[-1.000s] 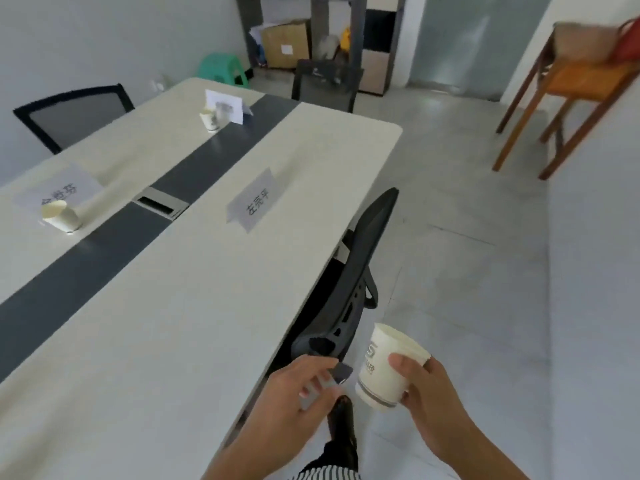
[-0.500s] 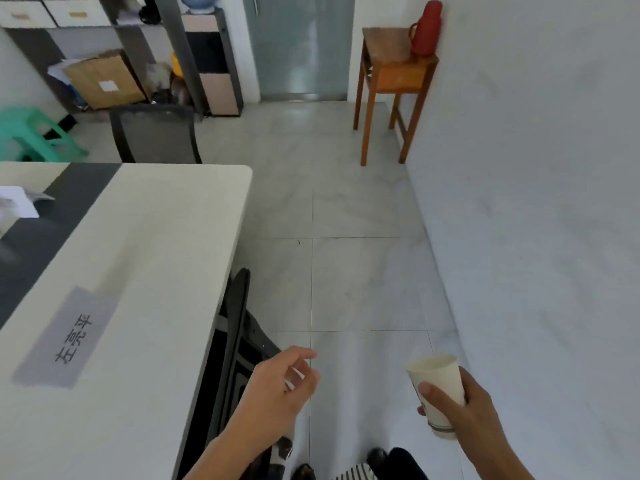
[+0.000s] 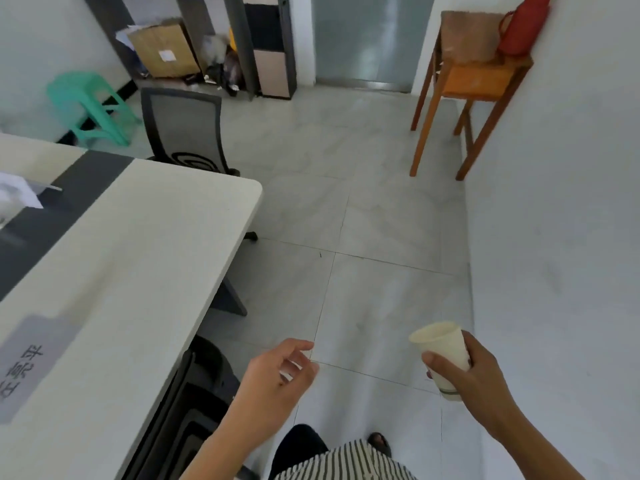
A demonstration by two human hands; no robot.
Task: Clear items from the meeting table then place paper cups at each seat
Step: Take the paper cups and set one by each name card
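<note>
Carried from the table [image 3: 138, 237], paper cup [image 3: 441, 348] tilts mouth up-left, gripped by right hand [image 3: 481, 382] fingers; left hand [image 3: 273, 379] loosely curled, empty.

Paper cup [image 3: 441, 355] in right hand [image 3: 474, 379], empty left hand [image 3: 277, 379] beside meeting table [image 3: 138, 258].

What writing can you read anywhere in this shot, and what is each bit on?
"左亮平": on the grey name card lying on the meeting table; the first character is cut by the frame edge.
The white label on the cardboard box: too small to read.
Print on the paper cup in the right hand: not legible.
The white card further up the table: blurred.
</note>
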